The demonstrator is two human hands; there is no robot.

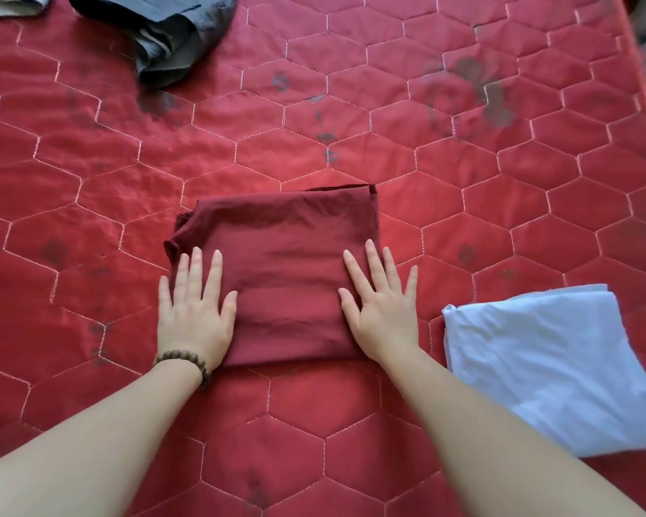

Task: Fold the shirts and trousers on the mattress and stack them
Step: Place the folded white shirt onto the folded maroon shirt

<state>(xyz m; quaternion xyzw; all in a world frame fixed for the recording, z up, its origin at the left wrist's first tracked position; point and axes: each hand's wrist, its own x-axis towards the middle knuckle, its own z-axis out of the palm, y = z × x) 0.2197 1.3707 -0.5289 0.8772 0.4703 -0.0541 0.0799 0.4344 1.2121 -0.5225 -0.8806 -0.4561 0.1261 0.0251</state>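
A: We are pressing the left hand [194, 311] and right hand [379, 311] flat, fingers [373, 263] straight and spread, gripping nothing, on the folded maroon garment [284, 270] lying mid-mattress [90, 181].

B: Risk: thin, slippery-looking cloth; lifting it by one edge is likely going to spill the square open.

A: Noting the pale blue folded piece [552, 367] just right. Farther off, a rumpled grey garment [165, 39] is waiting on the red hexagon quilting.

folded garments [288, 270]: 2; unfolded garments [165, 35]: 2; hands [196, 315]: 2; bracelet [187, 361]: 1; mattress [463, 173]: 1
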